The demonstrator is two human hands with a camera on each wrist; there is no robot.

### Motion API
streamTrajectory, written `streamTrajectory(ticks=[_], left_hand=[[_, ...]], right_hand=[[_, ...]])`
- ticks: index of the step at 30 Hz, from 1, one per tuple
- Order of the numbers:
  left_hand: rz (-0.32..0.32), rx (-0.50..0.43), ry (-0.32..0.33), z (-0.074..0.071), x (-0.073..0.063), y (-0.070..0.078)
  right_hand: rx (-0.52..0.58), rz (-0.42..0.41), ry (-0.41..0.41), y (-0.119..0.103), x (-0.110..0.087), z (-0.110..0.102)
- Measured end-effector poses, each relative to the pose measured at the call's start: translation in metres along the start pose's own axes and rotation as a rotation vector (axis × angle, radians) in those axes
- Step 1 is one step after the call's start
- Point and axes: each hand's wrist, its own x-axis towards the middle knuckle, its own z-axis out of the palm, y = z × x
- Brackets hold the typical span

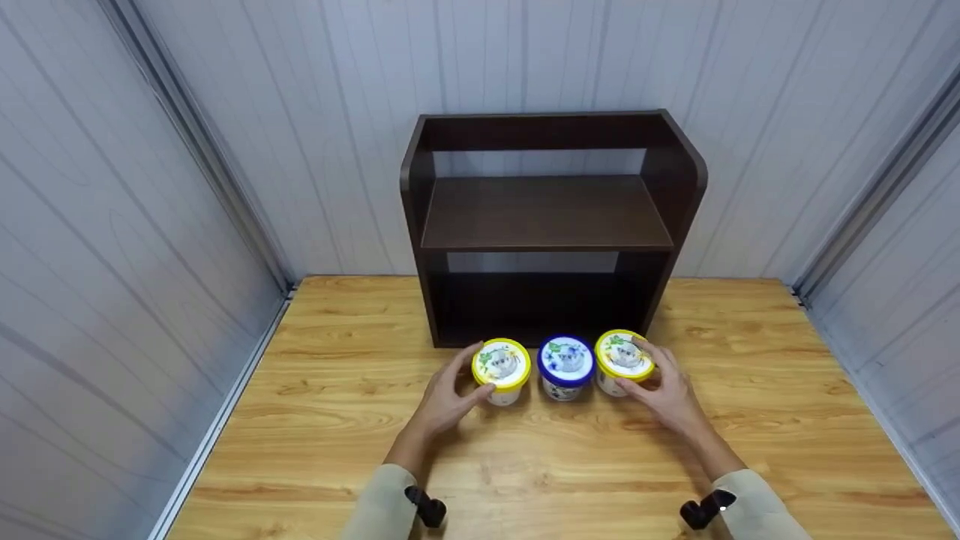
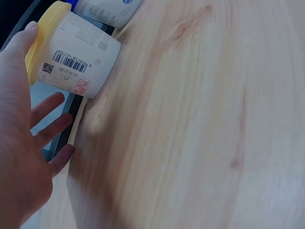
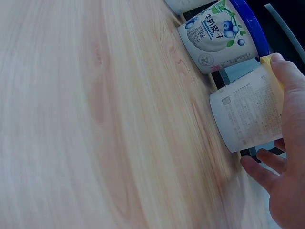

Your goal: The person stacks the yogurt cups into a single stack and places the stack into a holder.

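Three lidded yogurt cups stand in a row in front of the dark shelf in the head view. My left hand (image 1: 444,399) holds the left yellow-lidded yogurt cup (image 1: 502,364) by its lid, between thumb and forefinger; the other fingers spread below in the left wrist view. On the other side, my right hand (image 1: 670,394) grips the right yellow-lidded yogurt cup (image 1: 624,355) by the lid in the same manner. Between them is the blue-lidded yogurt cup (image 1: 567,361), which neither hand touches. Its blueberry label (image 3: 221,33) faces the right wrist camera.
The dark brown two-tier shelf (image 1: 551,214) stands behind the cups, against the back wall. Wood-grain table (image 1: 525,480) extends around it, with pale panelled walls (image 1: 360,135) at the back and both sides.
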Motion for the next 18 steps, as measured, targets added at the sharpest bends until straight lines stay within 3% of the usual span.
streamTrajectory(ticks=[18], left_hand=[[0.000, -0.101, 0.010, 0.0011, 0.0016, -0.0028]], right_hand=[[0.027, -0.018, 0.037, -0.0010, 0.0012, 0.0011]])
